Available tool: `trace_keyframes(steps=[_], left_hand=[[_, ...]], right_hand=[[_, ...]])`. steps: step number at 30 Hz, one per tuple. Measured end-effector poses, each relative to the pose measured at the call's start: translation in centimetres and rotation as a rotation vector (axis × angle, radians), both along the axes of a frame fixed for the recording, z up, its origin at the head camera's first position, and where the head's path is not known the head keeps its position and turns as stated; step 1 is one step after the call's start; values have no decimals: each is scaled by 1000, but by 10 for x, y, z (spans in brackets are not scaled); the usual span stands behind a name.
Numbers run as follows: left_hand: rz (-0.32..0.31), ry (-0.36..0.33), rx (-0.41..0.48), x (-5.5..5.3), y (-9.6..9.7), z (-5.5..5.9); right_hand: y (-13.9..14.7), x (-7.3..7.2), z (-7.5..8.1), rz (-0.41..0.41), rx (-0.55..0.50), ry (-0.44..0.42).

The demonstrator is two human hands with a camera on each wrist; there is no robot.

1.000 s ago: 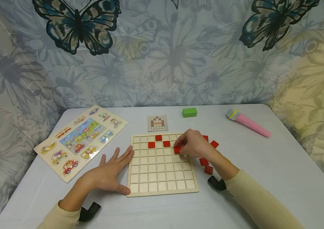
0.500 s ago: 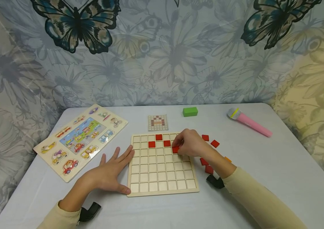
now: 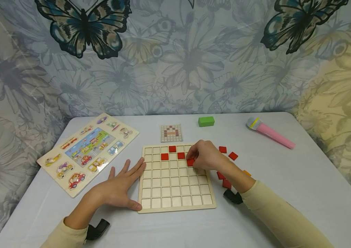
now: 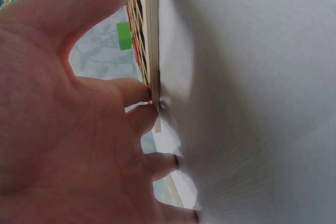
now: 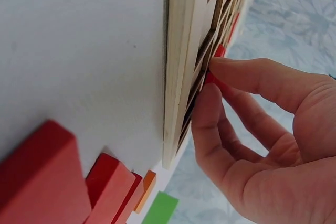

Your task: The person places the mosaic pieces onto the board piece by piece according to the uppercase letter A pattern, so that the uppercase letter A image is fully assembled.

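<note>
A wooden grid board (image 3: 175,182) lies flat, with red square tiles in its upper cells, one of them this tile (image 3: 164,156). My right hand (image 3: 208,156) pinches another red tile (image 3: 190,162) between thumb and index finger, low over a cell in the upper right part. In the right wrist view that red tile (image 5: 210,77) shows at the fingertips, right at the grid ridges. My left hand (image 3: 119,187) is spread along the board's left side, thumb at the near corner and fingertips at the edge. The left wrist view shows its palm (image 4: 79,135) beside the board edge (image 4: 154,35).
Loose red tiles (image 3: 232,156) and an orange tile (image 3: 247,173) lie right of the board, partly behind my right forearm. Behind the board are a small pattern card (image 3: 171,133) and a green block (image 3: 206,121). A picture puzzle (image 3: 88,151) lies left, a pink toy microphone (image 3: 271,133) right.
My right hand has shifted slightly left with the pinched red tile, then stayed nearly still. The orange tile has come into view beside the forearm. My left hand has not moved.
</note>
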State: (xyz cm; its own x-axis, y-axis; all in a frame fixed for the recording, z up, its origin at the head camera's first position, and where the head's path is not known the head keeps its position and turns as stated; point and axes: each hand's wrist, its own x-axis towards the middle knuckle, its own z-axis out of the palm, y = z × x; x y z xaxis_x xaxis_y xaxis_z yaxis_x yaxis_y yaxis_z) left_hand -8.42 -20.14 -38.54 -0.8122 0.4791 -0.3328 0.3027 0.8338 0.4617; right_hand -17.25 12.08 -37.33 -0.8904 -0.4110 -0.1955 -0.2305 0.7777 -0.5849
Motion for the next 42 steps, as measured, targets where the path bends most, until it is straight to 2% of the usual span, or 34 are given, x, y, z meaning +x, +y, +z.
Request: trace_keyframes(steps=[18,27,42], left_hand=[[1,-2,12,1,2,-1],[0,-5,13,1,3,0],[1,-18,7,2,2,4]], right_hand=[[4,1,0,1,-12,-15],[12,6,9,-32,-58,-35],[46,16,10,-80,-87,13]])
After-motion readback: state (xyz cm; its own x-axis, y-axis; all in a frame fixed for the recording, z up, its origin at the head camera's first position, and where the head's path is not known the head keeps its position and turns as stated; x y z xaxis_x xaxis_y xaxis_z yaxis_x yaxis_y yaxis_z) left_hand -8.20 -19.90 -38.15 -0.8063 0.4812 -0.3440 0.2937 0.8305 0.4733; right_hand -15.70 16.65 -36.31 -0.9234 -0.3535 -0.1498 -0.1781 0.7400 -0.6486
